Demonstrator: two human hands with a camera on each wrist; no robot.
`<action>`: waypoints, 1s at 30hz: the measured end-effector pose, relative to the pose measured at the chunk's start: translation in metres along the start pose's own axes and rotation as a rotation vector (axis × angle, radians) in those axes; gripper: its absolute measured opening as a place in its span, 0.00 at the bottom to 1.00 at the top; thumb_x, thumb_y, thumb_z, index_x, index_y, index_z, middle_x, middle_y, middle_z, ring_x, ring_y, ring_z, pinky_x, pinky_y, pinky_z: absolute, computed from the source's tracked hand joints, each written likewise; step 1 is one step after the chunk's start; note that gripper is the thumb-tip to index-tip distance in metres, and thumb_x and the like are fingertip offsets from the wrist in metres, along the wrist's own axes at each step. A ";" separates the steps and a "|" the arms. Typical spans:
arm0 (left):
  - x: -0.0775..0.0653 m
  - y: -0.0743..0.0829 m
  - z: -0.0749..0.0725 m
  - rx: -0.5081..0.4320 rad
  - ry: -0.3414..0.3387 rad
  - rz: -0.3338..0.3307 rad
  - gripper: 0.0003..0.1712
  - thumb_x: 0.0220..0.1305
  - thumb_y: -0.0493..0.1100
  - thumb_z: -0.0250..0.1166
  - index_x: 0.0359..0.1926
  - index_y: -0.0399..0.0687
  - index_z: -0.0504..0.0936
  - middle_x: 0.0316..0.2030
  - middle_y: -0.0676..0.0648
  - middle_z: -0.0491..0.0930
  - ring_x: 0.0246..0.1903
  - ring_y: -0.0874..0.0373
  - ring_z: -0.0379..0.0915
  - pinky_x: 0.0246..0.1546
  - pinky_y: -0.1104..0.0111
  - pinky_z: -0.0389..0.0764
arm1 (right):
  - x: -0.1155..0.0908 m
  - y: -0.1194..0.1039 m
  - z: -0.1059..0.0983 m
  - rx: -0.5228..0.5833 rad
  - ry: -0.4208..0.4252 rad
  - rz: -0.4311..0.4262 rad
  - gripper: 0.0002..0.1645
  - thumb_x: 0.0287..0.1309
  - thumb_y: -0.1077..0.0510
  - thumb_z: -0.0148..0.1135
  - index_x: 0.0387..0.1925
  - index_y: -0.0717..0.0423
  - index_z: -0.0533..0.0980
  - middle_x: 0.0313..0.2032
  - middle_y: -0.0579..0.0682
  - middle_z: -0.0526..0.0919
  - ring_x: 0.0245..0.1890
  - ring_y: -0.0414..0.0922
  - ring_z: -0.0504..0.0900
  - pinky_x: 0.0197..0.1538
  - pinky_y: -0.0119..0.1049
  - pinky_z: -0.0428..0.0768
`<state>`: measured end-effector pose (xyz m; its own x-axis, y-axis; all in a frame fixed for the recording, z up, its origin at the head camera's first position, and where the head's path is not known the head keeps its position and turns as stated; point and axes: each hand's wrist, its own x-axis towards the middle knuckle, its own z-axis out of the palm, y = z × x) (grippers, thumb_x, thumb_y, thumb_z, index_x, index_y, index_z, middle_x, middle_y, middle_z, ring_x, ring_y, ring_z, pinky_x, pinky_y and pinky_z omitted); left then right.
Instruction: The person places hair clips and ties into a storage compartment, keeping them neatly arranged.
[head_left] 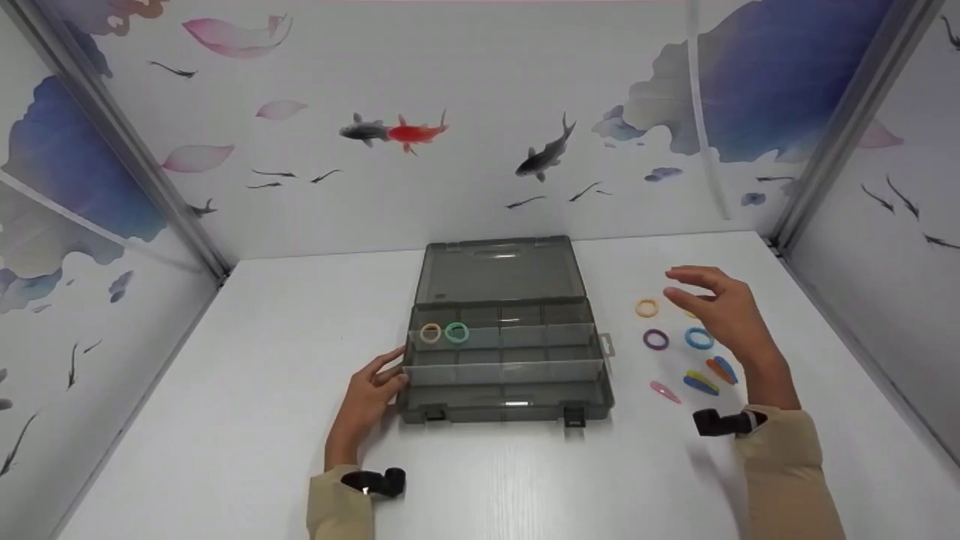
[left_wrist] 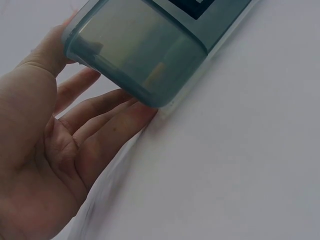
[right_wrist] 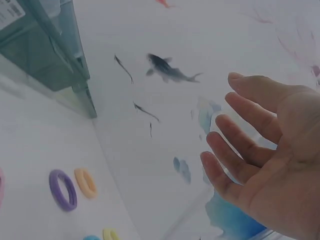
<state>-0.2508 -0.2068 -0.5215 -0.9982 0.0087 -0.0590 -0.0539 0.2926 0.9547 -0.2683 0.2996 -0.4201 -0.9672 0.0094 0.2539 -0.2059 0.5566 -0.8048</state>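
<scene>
A grey translucent compartment box (head_left: 502, 370) lies on the table with its lid (head_left: 501, 271) folded back. Toward its back left are a peach hair tie (head_left: 430, 334) and a mint-green one (head_left: 457, 333); their exact compartments are hard to tell. My left hand (head_left: 369, 394) rests against the box's left side, its fingers (left_wrist: 112, 117) touching the wall and lower corner. Above the loose hair ties, my right hand (head_left: 724, 319) hovers with relaxed fingers and holds nothing. Beneath and beside it lie an orange hair tie (head_left: 646, 308), a purple one (head_left: 655, 340), a blue one (head_left: 699, 338) and a partly hidden yellow one (right_wrist: 110, 234).
Several hair clips lie right of the box: a pink one (head_left: 665, 391), a yellow-and-blue group (head_left: 701, 383) and an orange-and-blue group (head_left: 722, 370). Printed panels (head_left: 480, 202) with fish and petals enclose the white table (head_left: 480, 480) at the back and both sides.
</scene>
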 end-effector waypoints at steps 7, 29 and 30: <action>-0.001 -0.001 -0.001 -0.009 0.001 -0.004 0.29 0.69 0.40 0.62 0.70 0.58 0.73 0.65 0.37 0.75 0.67 0.42 0.71 0.68 0.46 0.69 | 0.000 0.029 -0.012 -0.012 -0.014 0.129 0.38 0.65 0.37 0.61 0.66 0.58 0.73 0.68 0.63 0.71 0.70 0.60 0.66 0.66 0.50 0.70; 0.000 0.008 0.000 0.016 -0.009 -0.003 0.29 0.67 0.39 0.60 0.69 0.55 0.74 0.64 0.36 0.76 0.66 0.41 0.72 0.62 0.48 0.75 | 0.000 0.091 -0.013 -0.033 -0.256 0.529 0.54 0.60 0.36 0.66 0.77 0.56 0.55 0.77 0.71 0.47 0.76 0.70 0.48 0.74 0.66 0.51; -0.001 0.008 0.000 0.013 -0.008 -0.008 0.29 0.67 0.39 0.60 0.69 0.56 0.74 0.65 0.36 0.76 0.66 0.41 0.72 0.63 0.48 0.74 | 0.000 0.092 -0.013 -0.037 -0.260 0.534 0.55 0.60 0.36 0.67 0.77 0.57 0.55 0.77 0.71 0.46 0.76 0.70 0.47 0.74 0.66 0.50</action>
<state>-0.2507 -0.2050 -0.5142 -0.9975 0.0141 -0.0694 -0.0618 0.3051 0.9503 -0.2848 0.3614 -0.4870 -0.9412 0.0943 -0.3243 0.3196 0.5596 -0.7647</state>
